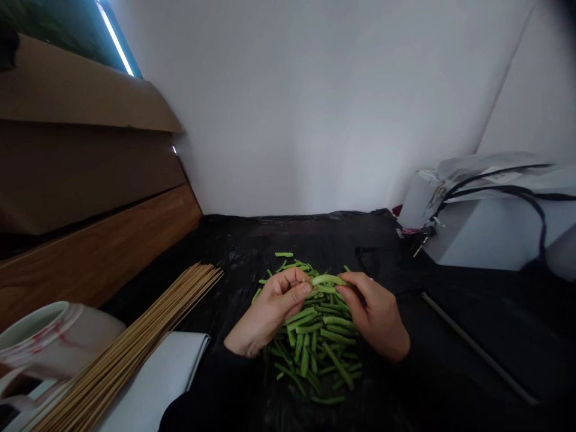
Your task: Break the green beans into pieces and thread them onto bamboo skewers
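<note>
Between my two hands a pale green bean is held level above a heap of cut green beans. My left hand pinches its left end between thumb and fingertips. At the other end, the thumb and fingers of my right hand grip it. Beneath both hands the heap spreads over a black plastic sheet, with a short loose piece lying apart at the back. My palms hide some of the beans.
To the left lie a bundle of thin wooden sticks, a folded white sheet and a white-and-red mug. A cardboard box stands behind them. On the right are a white box with black cords and a thin dark rod.
</note>
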`<state>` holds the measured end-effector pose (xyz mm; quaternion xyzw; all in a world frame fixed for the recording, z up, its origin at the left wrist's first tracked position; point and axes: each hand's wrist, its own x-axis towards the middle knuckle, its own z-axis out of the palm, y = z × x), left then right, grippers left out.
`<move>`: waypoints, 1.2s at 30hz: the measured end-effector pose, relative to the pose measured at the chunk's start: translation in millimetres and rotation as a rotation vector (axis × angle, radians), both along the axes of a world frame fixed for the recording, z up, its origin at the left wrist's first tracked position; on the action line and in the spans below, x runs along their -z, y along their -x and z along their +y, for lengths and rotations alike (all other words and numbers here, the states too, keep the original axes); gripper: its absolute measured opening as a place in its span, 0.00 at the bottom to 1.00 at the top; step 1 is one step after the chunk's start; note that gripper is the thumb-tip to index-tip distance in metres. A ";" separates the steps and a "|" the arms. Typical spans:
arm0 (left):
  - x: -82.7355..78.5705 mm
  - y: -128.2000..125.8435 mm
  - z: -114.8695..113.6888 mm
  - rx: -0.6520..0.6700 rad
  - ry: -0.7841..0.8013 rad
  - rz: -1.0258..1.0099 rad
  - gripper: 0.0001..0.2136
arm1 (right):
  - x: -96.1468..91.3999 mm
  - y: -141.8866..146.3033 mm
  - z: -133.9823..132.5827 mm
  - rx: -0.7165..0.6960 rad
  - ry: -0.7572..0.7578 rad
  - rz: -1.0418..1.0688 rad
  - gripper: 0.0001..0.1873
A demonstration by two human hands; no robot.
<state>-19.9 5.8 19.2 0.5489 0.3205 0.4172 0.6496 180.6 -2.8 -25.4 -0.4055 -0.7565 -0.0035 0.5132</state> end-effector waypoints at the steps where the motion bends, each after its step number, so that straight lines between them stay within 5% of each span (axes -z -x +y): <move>1: 0.6 -1.0 -0.5 -0.004 0.003 -0.022 0.16 | -0.5 1.3 -1.1 -0.035 0.047 0.023 0.05; 17: 6.9 -3.2 -2.2 -0.087 -0.086 -0.066 0.14 | -12.6 20.0 -16.2 -0.723 0.956 0.557 0.14; 22: 0.8 -3.3 -1.4 -0.093 -0.238 0.202 0.12 | -14.0 10.8 -10.1 -0.679 0.920 0.636 0.16; 28: 0.6 -5.6 -3.9 -0.094 -0.441 0.492 0.10 | -22.5 -2.6 -5.8 -0.638 0.945 0.418 0.14; 36: 2.9 -0.2 -4.4 -0.060 -0.616 0.677 0.05 | -23.8 -2.4 -9.2 -0.358 0.528 -0.018 0.04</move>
